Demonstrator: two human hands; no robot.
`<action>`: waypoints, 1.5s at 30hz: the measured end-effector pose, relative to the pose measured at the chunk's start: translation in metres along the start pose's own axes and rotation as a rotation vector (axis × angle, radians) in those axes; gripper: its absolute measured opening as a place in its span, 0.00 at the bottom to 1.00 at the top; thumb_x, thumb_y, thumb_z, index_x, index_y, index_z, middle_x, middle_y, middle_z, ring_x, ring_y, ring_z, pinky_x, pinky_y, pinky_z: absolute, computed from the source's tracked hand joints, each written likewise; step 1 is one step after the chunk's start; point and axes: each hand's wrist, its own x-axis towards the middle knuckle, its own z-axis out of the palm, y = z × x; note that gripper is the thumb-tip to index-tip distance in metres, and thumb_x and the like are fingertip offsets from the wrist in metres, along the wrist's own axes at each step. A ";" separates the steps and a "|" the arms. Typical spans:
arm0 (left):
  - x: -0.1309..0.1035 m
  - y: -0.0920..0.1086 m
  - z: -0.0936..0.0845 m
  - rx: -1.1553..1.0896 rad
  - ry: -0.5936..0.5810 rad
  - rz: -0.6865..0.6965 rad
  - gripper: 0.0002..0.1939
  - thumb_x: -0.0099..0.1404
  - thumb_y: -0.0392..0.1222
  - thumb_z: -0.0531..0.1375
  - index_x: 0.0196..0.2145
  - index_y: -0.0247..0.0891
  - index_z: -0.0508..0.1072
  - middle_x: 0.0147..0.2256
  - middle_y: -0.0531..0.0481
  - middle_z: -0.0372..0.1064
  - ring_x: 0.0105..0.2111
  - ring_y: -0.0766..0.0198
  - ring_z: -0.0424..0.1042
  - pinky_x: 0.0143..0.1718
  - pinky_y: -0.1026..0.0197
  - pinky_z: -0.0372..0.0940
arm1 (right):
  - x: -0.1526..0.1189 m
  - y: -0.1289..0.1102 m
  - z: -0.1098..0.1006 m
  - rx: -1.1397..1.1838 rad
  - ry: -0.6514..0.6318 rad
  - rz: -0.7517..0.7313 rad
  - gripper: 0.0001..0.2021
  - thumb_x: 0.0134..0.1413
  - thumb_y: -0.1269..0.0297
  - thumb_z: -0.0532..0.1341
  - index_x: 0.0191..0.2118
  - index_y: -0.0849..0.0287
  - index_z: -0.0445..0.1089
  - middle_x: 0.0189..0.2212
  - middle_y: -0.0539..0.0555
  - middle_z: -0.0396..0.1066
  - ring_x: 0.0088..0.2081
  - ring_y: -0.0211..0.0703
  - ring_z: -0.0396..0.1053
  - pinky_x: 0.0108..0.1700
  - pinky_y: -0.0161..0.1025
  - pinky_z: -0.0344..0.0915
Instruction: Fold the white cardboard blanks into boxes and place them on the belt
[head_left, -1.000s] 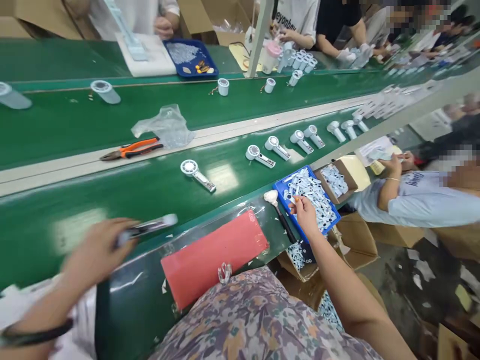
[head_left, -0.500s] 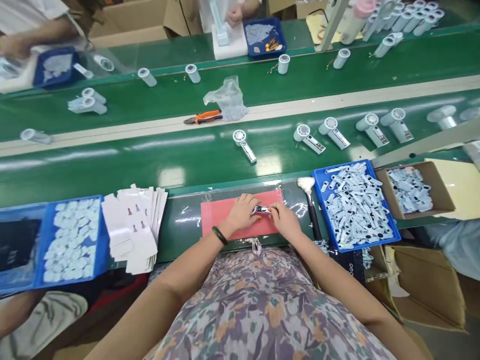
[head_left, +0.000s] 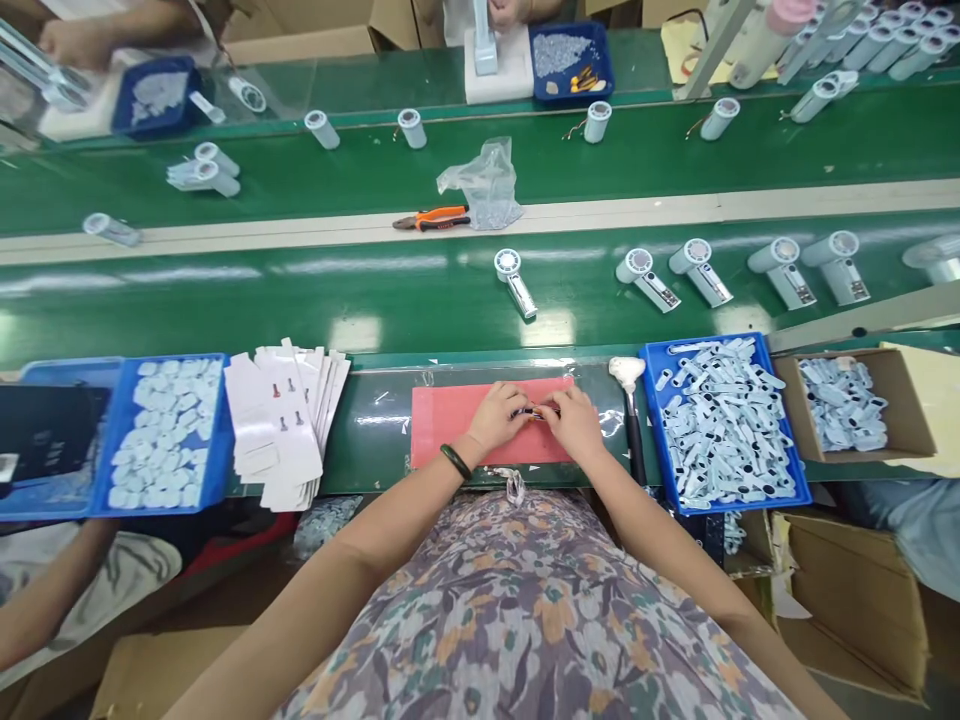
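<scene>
Over a red mat, my left hand grips one end of a small dark and silvery part. The other end is between the closed fingers of my right hand. Both hands cover much of the part, so its full shape is hidden. A dark bracelet is on my left wrist. Right of the mat lies a mallet with a white head and black handle.
Blue trays of pale parts stand left and right, near white sheets and a cardboard box. Handheld fan bodies, pliers and a plastic bag lie beyond. Other people's hands are across the belt.
The view has shifted, moving the scene sideways. My hands have come closer together around the small part, with the right fingers now further over it.
</scene>
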 end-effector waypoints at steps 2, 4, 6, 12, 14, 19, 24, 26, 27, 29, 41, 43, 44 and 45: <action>-0.004 0.000 0.001 0.001 0.002 0.016 0.08 0.73 0.41 0.60 0.42 0.42 0.80 0.44 0.44 0.75 0.50 0.53 0.71 0.57 0.45 0.66 | -0.001 0.008 0.004 0.085 -0.030 -0.043 0.08 0.66 0.58 0.63 0.43 0.50 0.79 0.45 0.57 0.76 0.50 0.54 0.70 0.51 0.47 0.65; -0.009 0.000 0.002 0.004 0.012 0.023 0.09 0.74 0.40 0.59 0.44 0.42 0.80 0.46 0.43 0.75 0.52 0.53 0.71 0.59 0.44 0.66 | -0.007 0.013 0.006 0.154 -0.049 -0.131 0.09 0.66 0.59 0.62 0.45 0.50 0.80 0.45 0.55 0.78 0.49 0.52 0.71 0.55 0.47 0.64; -0.012 -0.002 0.003 0.007 0.029 0.023 0.10 0.74 0.40 0.58 0.45 0.42 0.80 0.49 0.41 0.74 0.54 0.52 0.70 0.61 0.41 0.65 | -0.013 0.015 0.008 0.187 -0.015 -0.198 0.10 0.66 0.61 0.62 0.47 0.50 0.80 0.48 0.55 0.79 0.51 0.51 0.71 0.57 0.48 0.63; -0.007 -0.008 0.007 0.005 0.042 0.008 0.11 0.74 0.41 0.58 0.45 0.41 0.81 0.50 0.41 0.74 0.57 0.51 0.68 0.64 0.39 0.63 | -0.017 0.014 0.019 0.262 0.047 -0.139 0.11 0.67 0.61 0.60 0.46 0.49 0.81 0.51 0.55 0.80 0.53 0.51 0.72 0.61 0.52 0.62; -0.005 -0.007 0.007 0.008 0.043 -0.003 0.11 0.74 0.41 0.58 0.45 0.41 0.81 0.50 0.41 0.74 0.57 0.51 0.68 0.64 0.40 0.64 | -0.013 0.017 0.023 0.330 0.042 -0.103 0.12 0.67 0.62 0.59 0.46 0.50 0.81 0.52 0.54 0.79 0.54 0.49 0.73 0.62 0.52 0.63; -0.016 0.007 0.003 0.022 0.020 -0.002 0.09 0.73 0.41 0.60 0.43 0.42 0.81 0.49 0.42 0.76 0.55 0.51 0.70 0.62 0.41 0.65 | -0.011 0.028 0.022 0.338 -0.052 -0.138 0.17 0.63 0.62 0.62 0.56 0.48 0.77 0.57 0.54 0.77 0.59 0.50 0.71 0.65 0.53 0.62; -0.029 0.022 0.007 0.051 0.004 -0.062 0.09 0.72 0.41 0.61 0.46 0.44 0.81 0.50 0.44 0.78 0.56 0.49 0.70 0.64 0.39 0.64 | -0.019 0.027 0.018 0.176 -0.162 -0.207 0.20 0.65 0.65 0.60 0.60 0.42 0.75 0.59 0.52 0.76 0.60 0.53 0.68 0.63 0.57 0.60; -0.026 0.024 0.011 0.070 0.003 -0.117 0.11 0.72 0.39 0.61 0.47 0.44 0.81 0.50 0.44 0.78 0.57 0.49 0.69 0.65 0.37 0.63 | -0.020 0.024 0.018 0.154 -0.146 -0.190 0.21 0.65 0.66 0.59 0.59 0.42 0.76 0.58 0.52 0.76 0.58 0.54 0.68 0.60 0.56 0.62; -0.024 0.024 0.013 0.079 0.000 -0.139 0.11 0.71 0.38 0.60 0.47 0.44 0.81 0.49 0.44 0.78 0.57 0.48 0.69 0.65 0.37 0.63 | -0.019 0.022 0.019 0.149 -0.135 -0.181 0.20 0.66 0.66 0.58 0.59 0.42 0.76 0.58 0.53 0.76 0.57 0.54 0.68 0.59 0.55 0.62; -0.020 0.024 0.014 0.097 -0.017 -0.162 0.11 0.71 0.37 0.61 0.46 0.43 0.82 0.48 0.45 0.79 0.56 0.49 0.70 0.65 0.38 0.63 | -0.018 0.020 0.019 0.142 -0.127 -0.166 0.20 0.66 0.65 0.58 0.58 0.44 0.77 0.57 0.54 0.77 0.57 0.55 0.68 0.57 0.53 0.62; -0.009 0.027 -0.003 0.227 -0.234 -0.111 0.13 0.71 0.37 0.60 0.52 0.40 0.77 0.49 0.41 0.77 0.55 0.50 0.69 0.62 0.45 0.65 | -0.017 0.015 0.020 0.116 -0.161 -0.154 0.22 0.65 0.66 0.57 0.63 0.50 0.72 0.58 0.59 0.75 0.58 0.58 0.67 0.57 0.54 0.62; -0.006 0.027 -0.012 0.268 -0.259 -0.063 0.14 0.69 0.37 0.63 0.52 0.40 0.77 0.48 0.41 0.75 0.52 0.50 0.70 0.59 0.48 0.67 | -0.016 0.012 0.020 0.130 -0.143 -0.158 0.21 0.64 0.65 0.59 0.60 0.50 0.74 0.56 0.58 0.77 0.57 0.57 0.69 0.57 0.53 0.64; -0.004 0.025 -0.019 0.295 -0.266 -0.042 0.14 0.68 0.37 0.63 0.51 0.40 0.77 0.48 0.41 0.74 0.51 0.50 0.70 0.57 0.48 0.69 | -0.016 0.011 0.019 0.141 -0.125 -0.165 0.20 0.64 0.65 0.59 0.60 0.50 0.75 0.55 0.58 0.77 0.56 0.55 0.71 0.58 0.53 0.65; -0.001 0.021 -0.027 0.324 -0.271 -0.022 0.13 0.67 0.35 0.63 0.49 0.40 0.77 0.46 0.41 0.74 0.50 0.51 0.71 0.55 0.49 0.69 | -0.017 0.011 0.018 0.165 -0.098 -0.168 0.20 0.63 0.65 0.59 0.59 0.50 0.75 0.56 0.57 0.77 0.57 0.54 0.71 0.59 0.52 0.66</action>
